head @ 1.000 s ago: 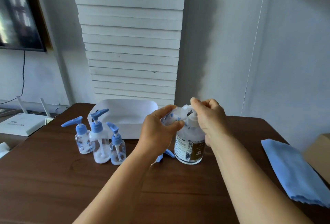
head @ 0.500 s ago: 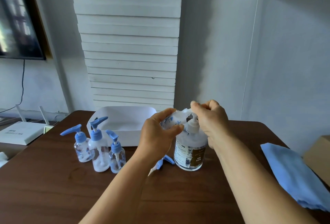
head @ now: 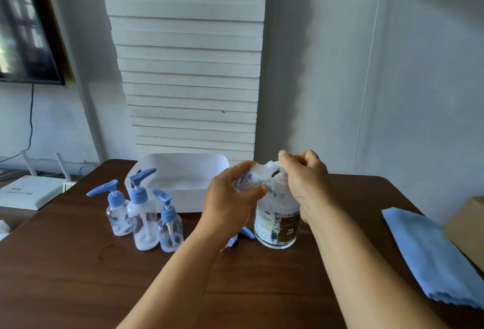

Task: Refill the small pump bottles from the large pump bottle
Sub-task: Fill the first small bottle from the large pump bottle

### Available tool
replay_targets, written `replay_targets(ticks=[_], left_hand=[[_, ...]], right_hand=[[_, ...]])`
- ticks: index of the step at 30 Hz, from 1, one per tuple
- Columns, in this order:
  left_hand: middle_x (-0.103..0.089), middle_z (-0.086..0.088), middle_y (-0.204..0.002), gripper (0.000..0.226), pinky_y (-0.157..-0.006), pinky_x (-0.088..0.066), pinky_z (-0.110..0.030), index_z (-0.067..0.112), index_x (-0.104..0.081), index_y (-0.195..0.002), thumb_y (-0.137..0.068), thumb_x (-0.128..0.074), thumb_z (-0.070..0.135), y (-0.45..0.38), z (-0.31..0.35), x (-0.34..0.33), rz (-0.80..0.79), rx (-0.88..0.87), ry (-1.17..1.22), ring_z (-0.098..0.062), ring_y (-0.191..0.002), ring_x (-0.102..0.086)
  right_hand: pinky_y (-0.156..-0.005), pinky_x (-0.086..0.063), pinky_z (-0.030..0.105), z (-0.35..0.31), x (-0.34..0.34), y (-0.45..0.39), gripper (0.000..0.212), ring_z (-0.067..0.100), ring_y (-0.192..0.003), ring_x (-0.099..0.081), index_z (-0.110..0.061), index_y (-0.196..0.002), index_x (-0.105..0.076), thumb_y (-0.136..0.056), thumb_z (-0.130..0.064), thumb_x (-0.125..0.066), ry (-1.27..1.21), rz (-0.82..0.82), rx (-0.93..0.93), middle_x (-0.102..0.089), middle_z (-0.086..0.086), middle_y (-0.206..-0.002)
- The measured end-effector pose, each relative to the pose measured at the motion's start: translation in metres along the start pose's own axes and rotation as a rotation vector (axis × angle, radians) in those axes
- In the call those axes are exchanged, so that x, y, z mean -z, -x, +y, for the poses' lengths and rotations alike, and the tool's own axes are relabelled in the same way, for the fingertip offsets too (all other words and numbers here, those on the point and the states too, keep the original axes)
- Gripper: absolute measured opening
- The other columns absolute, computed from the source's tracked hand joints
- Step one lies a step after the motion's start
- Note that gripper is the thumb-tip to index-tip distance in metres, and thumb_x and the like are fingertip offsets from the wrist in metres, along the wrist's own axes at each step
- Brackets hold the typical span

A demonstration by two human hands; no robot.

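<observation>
Both hands raised together, forearms reaching forward.
Left hand (head: 230,197) curls its fingers (head: 258,189) in a grip; right hand (head: 305,179) is fisted, pressing down.

This looks like a room in a home, likely a living room. A dark wooden table (head: 78,276) fills the lower frame. At upper left a wall-mounted television (head: 23,27) hangs on the plain white wall with a cable (head: 31,119) dropping from it. Below it, at the left edge, a white Wi-Fi router (head: 28,192) with upright antennas sits on a low surface. A cardboard box (head: 468,223) stands at far right.
</observation>
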State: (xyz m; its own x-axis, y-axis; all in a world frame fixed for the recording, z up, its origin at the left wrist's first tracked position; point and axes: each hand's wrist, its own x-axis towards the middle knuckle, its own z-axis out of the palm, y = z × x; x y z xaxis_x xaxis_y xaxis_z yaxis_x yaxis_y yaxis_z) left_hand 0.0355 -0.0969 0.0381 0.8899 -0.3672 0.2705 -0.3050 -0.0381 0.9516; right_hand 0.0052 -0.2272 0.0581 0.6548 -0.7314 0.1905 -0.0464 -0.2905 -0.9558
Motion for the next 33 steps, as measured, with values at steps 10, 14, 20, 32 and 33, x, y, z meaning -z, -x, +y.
replay_targets(ticks=[10,14,20,32,33], left_hand=[[-0.068,0.009,-0.101,0.045,-0.065,-0.045,-0.002,0.024,-0.062,-0.118,-0.076,-0.075,0.014,-0.003,0.002,0.001,0.002,-0.029,-0.027,0.002,-0.081,-0.063],[-0.065,0.016,-0.097,0.046,-0.064,-0.045,-0.001,0.021,-0.061,-0.119,-0.077,-0.074,0.011,0.001,-0.002,0.0,-0.001,0.009,0.0,0.005,-0.083,-0.062],[-0.063,0.018,-0.093,0.045,-0.06,-0.043,0.001,0.024,-0.061,-0.118,-0.077,-0.074,0.013,-0.002,0.007,0.001,0.003,-0.042,-0.051,0.008,-0.074,-0.06],[-0.065,0.015,-0.094,0.044,-0.059,-0.043,0.0,0.024,-0.061,-0.119,-0.078,-0.074,0.012,0.0,0.008,0.002,-0.013,-0.02,-0.019,0.007,-0.073,-0.06],[-0.065,0.015,-0.094,0.044,-0.06,-0.044,-0.001,0.024,-0.061,-0.118,-0.078,-0.074,0.012,0.0,0.007,0.001,-0.014,-0.014,-0.007,0.007,-0.073,-0.061]], right_hand=[[-0.067,-0.039,0.034,-0.005,0.002,-0.003,0.032,0.015,-0.069,-0.047,-0.021,-0.068,-0.041,-0.086,-0.043,-0.057,0.053,0.016,0.026,-0.05,-0.004,-0.068],[-0.067,-0.039,0.034,0.003,-0.001,0.001,0.033,0.016,-0.069,-0.048,-0.021,-0.068,-0.041,-0.086,-0.044,-0.057,0.048,0.003,0.013,-0.051,-0.004,-0.068],[-0.062,-0.038,0.03,-0.007,0.006,-0.007,0.033,0.015,-0.069,-0.047,-0.021,-0.067,-0.041,-0.086,-0.042,-0.058,0.058,-0.002,0.028,-0.05,-0.004,-0.067],[-0.055,-0.036,0.026,-0.007,0.006,-0.003,0.029,0.013,-0.068,-0.049,-0.019,-0.072,-0.045,-0.087,-0.039,-0.058,-0.01,-0.008,0.024,-0.053,-0.002,-0.071],[-0.056,-0.037,0.026,-0.004,0.004,-0.003,0.029,0.014,-0.069,-0.049,-0.019,-0.071,-0.045,-0.087,-0.04,-0.058,-0.016,-0.006,0.022,-0.053,-0.003,-0.071]])
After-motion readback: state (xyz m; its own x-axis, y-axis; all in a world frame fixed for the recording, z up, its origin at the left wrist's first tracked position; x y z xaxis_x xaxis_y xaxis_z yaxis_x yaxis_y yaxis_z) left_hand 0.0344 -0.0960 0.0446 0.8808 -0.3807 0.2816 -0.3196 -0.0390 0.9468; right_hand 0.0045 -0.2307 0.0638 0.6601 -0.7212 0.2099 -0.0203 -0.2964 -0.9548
